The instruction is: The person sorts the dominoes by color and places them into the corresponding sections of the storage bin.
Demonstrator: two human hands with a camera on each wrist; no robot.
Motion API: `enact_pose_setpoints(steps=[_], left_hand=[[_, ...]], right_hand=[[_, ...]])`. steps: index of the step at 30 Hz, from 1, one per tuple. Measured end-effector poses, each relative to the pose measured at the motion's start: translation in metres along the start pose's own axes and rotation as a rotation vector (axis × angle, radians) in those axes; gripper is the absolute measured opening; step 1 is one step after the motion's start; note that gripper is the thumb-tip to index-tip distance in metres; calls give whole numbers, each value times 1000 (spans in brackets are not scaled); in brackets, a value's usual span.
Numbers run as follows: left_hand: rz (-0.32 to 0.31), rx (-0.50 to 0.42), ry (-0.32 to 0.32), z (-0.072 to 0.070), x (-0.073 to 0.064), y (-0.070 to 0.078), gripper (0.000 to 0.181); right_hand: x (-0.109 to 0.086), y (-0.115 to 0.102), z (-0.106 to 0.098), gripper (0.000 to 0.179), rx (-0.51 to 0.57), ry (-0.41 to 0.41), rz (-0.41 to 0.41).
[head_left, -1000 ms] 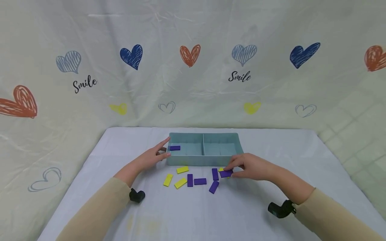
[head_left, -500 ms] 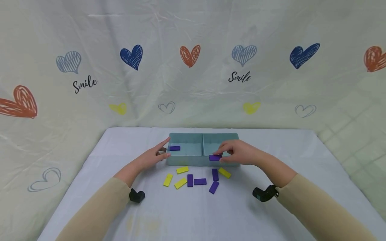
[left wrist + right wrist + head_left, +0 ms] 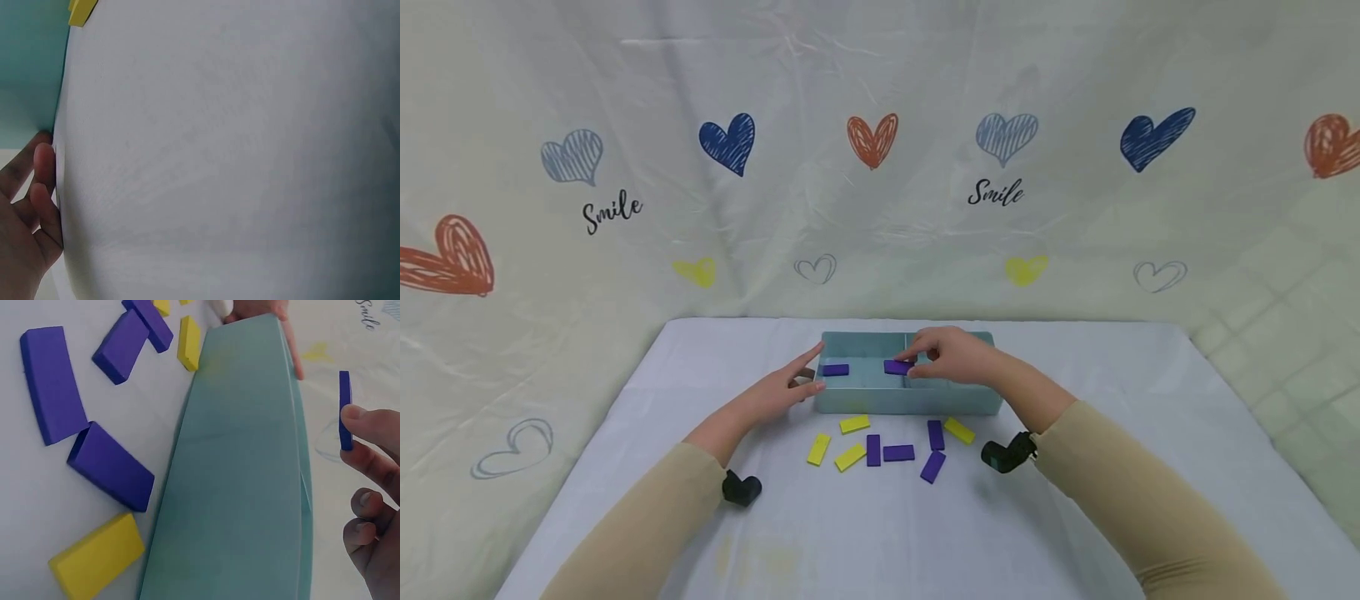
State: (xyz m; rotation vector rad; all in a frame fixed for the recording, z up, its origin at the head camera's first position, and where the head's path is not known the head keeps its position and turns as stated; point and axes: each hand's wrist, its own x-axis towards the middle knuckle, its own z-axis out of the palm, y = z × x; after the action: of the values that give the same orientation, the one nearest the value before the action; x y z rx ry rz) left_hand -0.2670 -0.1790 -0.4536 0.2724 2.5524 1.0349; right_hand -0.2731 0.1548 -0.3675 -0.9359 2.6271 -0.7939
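Observation:
Between thumb and finger, my right hand [image 3: 951, 357] pinches a purple block [image 3: 897, 367] above the divider of a teal two-compartment box [image 3: 865, 402]. In the right wrist view that pinched purple block [image 3: 344, 411] stands edge-on, clear of the box wall [image 3: 231, 462]. My left hand [image 3: 778, 392] rests against the box's left end, its fingers spread along the outside. Another purple block [image 3: 836, 370] lies in the left compartment. The left wrist view shows the left fingers [image 3: 44, 164] touching the box's end [image 3: 28, 81].
In front of the box, several loose blocks lie on the white cloth, among them a yellow block [image 3: 958, 430], a purple block [image 3: 898, 452] and another yellow block [image 3: 818, 449]. A curtain [image 3: 880, 208] printed with hearts hangs behind the table.
My right hand has lifted the purple block from the front right of the table and carried it up and leftward over the box. The left hand has stayed at the box's end.

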Motion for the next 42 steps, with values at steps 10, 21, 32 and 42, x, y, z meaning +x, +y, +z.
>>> enact_pose_setpoints(steps=[10, 21, 32, 42], left_hand=[[0, -16, -7, 0, 1, 1, 76], [5, -7, -1, 2, 3, 0, 75], [23, 5, -2, 4, 2, -1, 77], [31, -3, 10, -1, -2, -2, 73]], right_hand=[[37, -12, 9, 28, -42, -42, 26], [71, -16, 27, 28, -140, -81, 42], [94, -24, 53, 28, -221, -112, 118], [112, -28, 73, 30, -344, -72, 111]])
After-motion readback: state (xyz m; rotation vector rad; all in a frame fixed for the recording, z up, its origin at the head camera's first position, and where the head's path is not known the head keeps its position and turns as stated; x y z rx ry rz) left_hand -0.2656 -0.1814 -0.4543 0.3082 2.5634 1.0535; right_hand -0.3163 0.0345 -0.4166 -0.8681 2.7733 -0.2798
